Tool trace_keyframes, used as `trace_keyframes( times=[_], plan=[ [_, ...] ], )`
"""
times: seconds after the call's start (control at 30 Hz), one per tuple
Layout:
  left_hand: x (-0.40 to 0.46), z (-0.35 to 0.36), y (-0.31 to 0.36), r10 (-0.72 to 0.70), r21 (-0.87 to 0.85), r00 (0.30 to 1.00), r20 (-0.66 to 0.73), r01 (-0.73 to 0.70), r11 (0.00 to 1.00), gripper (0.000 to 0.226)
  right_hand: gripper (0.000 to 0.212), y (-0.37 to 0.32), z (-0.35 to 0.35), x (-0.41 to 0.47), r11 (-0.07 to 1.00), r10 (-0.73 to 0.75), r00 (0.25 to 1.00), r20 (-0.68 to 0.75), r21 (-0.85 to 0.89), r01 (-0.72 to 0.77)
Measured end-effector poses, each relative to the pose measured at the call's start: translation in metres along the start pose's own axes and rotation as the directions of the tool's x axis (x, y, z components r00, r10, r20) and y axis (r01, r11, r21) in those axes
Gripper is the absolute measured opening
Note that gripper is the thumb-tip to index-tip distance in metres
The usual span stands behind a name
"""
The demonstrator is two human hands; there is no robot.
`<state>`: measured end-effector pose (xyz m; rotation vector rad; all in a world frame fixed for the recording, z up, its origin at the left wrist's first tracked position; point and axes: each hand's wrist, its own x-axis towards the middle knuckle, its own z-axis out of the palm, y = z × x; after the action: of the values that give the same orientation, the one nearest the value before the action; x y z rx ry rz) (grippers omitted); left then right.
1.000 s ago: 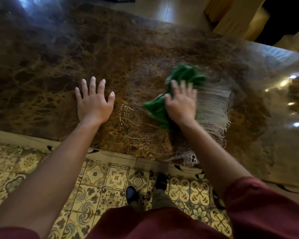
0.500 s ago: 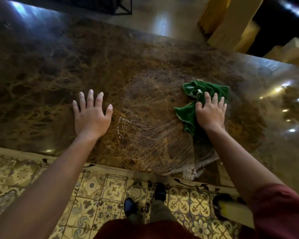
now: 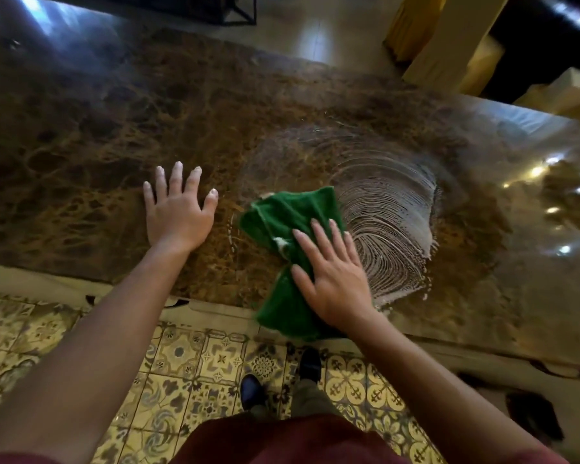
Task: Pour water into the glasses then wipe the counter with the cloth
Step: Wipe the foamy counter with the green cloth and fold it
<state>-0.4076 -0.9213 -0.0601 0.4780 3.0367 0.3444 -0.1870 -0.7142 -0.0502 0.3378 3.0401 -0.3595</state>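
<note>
Head view: the right hand [image 3: 335, 276], fingers spread flat, presses the green cloth [image 3: 290, 249] onto the marble tabletop [image 3: 98, 135] at lower centre. The left hand [image 3: 178, 212] rests flat, braced. Overlap strokes across the wet streaks [image 3: 392, 229], keeping even pressure.

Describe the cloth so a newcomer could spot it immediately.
Find the brown marble counter, then its near edge. The cloth lies there under the flat right hand; it is the only green thing, crumpled, beside curved wet streaks.

Dark red shirt [image 3: 292, 440], bare forearms, black shoes [image 3: 251, 390]
</note>
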Motion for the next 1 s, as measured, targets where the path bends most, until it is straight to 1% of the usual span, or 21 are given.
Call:
trace_keyframes(
  times=[0.07,0.13,0.17,0.23,0.27,0.3,0.33,0.37,0.43,0.5,0.53,0.6,0.67,0.73,0.77,0.83,0.9,1.0],
  plan=[
    [0.0,0.001,-0.001,0.002,0.003,1.0,-0.003,-0.002,1.0,0.065,0.072,0.037,-0.01,-0.007,0.994,0.102,0.995,-0.012,-0.025,-0.103],
    [0.0,0.002,0.0,0.0,0.006,1.0,-0.006,0.0,1.0,0.066,0.075,0.076,-0.022,0.009,0.963,0.267,0.963,-0.034,-0.027,-0.268],
    [0.0,0.002,0.0,-0.001,0.01,1.0,-0.007,0.001,1.0,0.066,0.076,0.094,-0.028,0.025,0.933,0.358,0.933,-0.049,-0.016,-0.359],
    [0.001,0.001,0.003,-0.005,0.027,1.0,-0.005,0.005,1.0,0.066,0.076,0.12,-0.041,0.063,0.85,0.527,0.847,-0.073,0.023,-0.526],
    [0.001,0.0,0.004,-0.008,0.036,1.0,-0.001,0.008,0.999,0.067,0.075,0.124,-0.046,0.084,0.807,0.59,0.804,-0.073,0.046,-0.589],
    [0.001,0.0,0.004,-0.013,0.042,1.0,0.002,0.013,0.999,0.067,0.075,0.12,-0.049,0.103,0.78,0.626,0.777,-0.067,0.056,-0.623],
    [0.001,0.0,0.004,-0.018,0.045,1.0,0.001,0.018,0.999,0.067,0.076,0.109,-0.049,0.119,0.782,0.624,0.779,-0.058,0.052,-0.622],
    [0.001,0.0,0.004,-0.019,0.047,1.0,0.0,0.019,0.999,0.067,0.076,0.091,-0.045,0.13,0.811,0.585,0.81,-0.05,0.043,-0.583],
    [0.002,0.001,0.004,-0.012,0.044,1.0,-0.001,0.012,0.999,0.068,0.075,0.043,-0.03,0.132,0.904,0.427,0.903,-0.042,0.027,-0.426],
    [0.003,0.002,0.002,-0.016,0.037,1.0,-0.004,0.016,0.999,0.068,0.074,-0.002,-0.013,0.11,0.976,0.22,0.975,-0.025,0.018,-0.219],
    [0.003,0.003,0.001,-0.016,0.033,1.0,-0.005,0.016,0.999,0.068,0.073,-0.018,-0.006,0.092,0.993,0.12,0.993,-0.017,0.019,-0.12],
    [0.003,0.003,0.001,-0.008,0.018,1.0,-0.002,0.008,1.0,0.068,0.072,-0.034,0.003,0.051,0.999,-0.035,0.999,-0.025,0.01,0.035],
    [0.003,0.002,0.0,-0.004,0.005,1.0,-0.001,0.004,1.0,0.067,0.072,-0.026,0.006,0.014,0.996,-0.091,0.996,-0.023,-0.006,0.091],
    [0.002,0.002,-0.001,-0.002,0.007,1.0,-0.004,0.002,1.0,0.067,0.072,-0.002,0.001,-0.004,0.998,-0.059,0.998,-0.014,-0.028,0.059],
    [0.001,0.003,-0.001,-0.002,0.006,1.0,-0.004,0.002,1.0,0.067,0.074,0.013,-0.004,-0.005,0.999,-0.016,1.0,-0.015,-0.047,0.016],
    [0.001,0.004,-0.001,0.002,0.005,1.0,-0.007,-0.002,1.0,0.067,0.077,0.045,-0.014,0.005,0.989,0.131,0.991,-0.021,-0.069,-0.132],
    [0.002,0.005,0.0,0.007,0.02,1.0,-0.014,-0.007,1.0,0.068,0.081,0.074,-0.024,0.029,0.949,0.311,0.949,-0.043,-0.041,-0.313],
    [0.001,0.006,0.0,0.003,0.029,1.0,-0.019,-0.002,1.0,0.069,0.079,0.09,-0.037,0.089,0.853,0.522,0.85,-0.07,0.031,-0.521]
  ],
)
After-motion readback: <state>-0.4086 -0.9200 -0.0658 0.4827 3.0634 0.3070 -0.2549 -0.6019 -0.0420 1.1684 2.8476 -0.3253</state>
